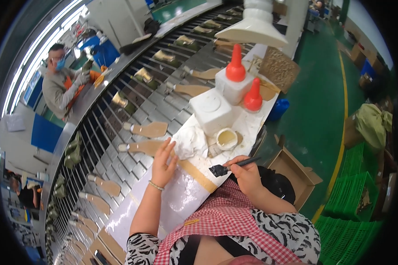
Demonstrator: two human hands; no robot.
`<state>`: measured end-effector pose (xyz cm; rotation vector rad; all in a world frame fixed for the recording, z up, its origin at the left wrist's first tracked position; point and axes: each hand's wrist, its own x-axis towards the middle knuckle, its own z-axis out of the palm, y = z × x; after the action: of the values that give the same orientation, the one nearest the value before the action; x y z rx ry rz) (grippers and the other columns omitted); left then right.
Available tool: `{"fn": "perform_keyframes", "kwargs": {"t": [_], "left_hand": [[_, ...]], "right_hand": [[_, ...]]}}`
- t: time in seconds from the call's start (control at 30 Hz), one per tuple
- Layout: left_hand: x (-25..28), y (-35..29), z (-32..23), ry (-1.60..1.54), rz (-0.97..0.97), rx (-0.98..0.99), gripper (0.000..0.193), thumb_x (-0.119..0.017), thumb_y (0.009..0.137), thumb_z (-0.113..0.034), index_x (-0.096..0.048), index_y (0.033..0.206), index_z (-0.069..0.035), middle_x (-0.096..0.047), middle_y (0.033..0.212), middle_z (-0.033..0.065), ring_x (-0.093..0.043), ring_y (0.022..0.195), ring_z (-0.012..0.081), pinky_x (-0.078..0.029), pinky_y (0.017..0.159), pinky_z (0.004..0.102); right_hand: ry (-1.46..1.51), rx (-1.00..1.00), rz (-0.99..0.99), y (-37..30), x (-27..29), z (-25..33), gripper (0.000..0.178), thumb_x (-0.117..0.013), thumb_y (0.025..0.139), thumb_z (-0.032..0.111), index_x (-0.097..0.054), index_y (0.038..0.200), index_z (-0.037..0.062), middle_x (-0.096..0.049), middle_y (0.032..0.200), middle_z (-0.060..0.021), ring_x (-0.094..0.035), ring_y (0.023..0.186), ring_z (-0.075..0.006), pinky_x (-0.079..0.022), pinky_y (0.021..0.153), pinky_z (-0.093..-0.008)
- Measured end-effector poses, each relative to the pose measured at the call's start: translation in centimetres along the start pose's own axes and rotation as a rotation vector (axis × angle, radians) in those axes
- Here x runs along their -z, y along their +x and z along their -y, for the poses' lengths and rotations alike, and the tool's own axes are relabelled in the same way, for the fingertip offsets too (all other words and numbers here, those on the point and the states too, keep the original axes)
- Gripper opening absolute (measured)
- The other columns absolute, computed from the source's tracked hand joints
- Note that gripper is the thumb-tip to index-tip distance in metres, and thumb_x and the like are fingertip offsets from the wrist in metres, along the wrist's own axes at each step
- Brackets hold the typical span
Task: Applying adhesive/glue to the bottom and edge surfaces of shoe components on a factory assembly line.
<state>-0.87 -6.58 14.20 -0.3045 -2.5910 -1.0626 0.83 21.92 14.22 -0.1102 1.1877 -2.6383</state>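
My left hand [164, 161] reaches forward with fingers spread, its fingertips touching a tan shoe insole [142, 146] at the edge of the conveyor. My right hand [246, 172] grips a dark glue brush [232, 166], bristles pointing left over the white-covered work board [181, 194]. A small cup of yellowish glue [227, 138] stands just beyond the brush, beside a crumpled white cloth [191, 142].
A white tub [211, 110] and two white bottles with orange-red nozzles [235, 66] stand further up the bench. The slatted conveyor [119, 115] carries several insoles and shoe uppers. A masked person [64, 84] works across it. An open cardboard box [296, 172] and green crates [353, 221] sit at my right.
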Motion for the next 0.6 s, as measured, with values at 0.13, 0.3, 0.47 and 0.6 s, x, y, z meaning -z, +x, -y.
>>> {"fn": "perform_keyframes", "kwargs": {"t": [0.13, 0.3, 0.47, 0.6], "left_hand": [[3.5, -1.3, 0.6, 0.063, 0.004, 0.125, 0.051, -0.067, 0.079, -0.009, -0.051, 0.127, -0.006, -0.047, 0.135, 0.0144, -0.050, 0.118, 0.0321, -0.042, 0.096, 0.0362], [4.8, 3.2, -2.0, 0.216, 0.094, -0.029, 0.074, -0.077, 0.071, -0.022, -0.042, 0.134, -0.005, -0.044, 0.136, 0.0176, -0.045, 0.121, 0.0346, -0.039, 0.099, 0.0380], [1.5, 10.6, -6.6, 0.200, 0.124, -0.189, 0.083, -0.079, 0.066, -0.026, -0.039, 0.135, -0.003, -0.041, 0.136, 0.0197, -0.044, 0.122, 0.0350, -0.037, 0.101, 0.0405], [-2.1, 11.6, -8.6, 0.170, -0.027, -0.260, 0.076, -0.080, 0.062, -0.024, -0.045, 0.127, -0.004, -0.048, 0.127, 0.0177, -0.049, 0.111, 0.0339, -0.041, 0.092, 0.0419]], "right_hand": [[-0.010, -0.030, 0.034, 0.9, -0.3, 0.1, 0.012, -0.064, 0.084, 0.003, -0.060, 0.094, -0.0001, -0.066, 0.095, -0.0110, -0.059, 0.090, -0.0154, -0.045, 0.087, -0.0290], [-0.047, 0.029, 0.007, 1.2, -0.6, 1.0, 0.013, -0.062, 0.082, 0.000, -0.060, 0.095, -0.0012, -0.066, 0.095, -0.0120, -0.060, 0.092, -0.0167, -0.045, 0.087, -0.0297], [0.010, 0.292, -0.108, 1.7, 1.8, 3.2, 0.015, -0.061, 0.085, 0.004, -0.057, 0.099, -0.0001, -0.063, 0.100, -0.0148, -0.059, 0.091, -0.0171, -0.044, 0.087, -0.0279], [0.149, 0.316, -0.178, 2.6, 4.2, 4.2, 0.016, -0.059, 0.090, 0.010, -0.056, 0.103, 0.0024, -0.063, 0.099, -0.0128, -0.060, 0.086, -0.0153, -0.047, 0.082, -0.0291]]}}
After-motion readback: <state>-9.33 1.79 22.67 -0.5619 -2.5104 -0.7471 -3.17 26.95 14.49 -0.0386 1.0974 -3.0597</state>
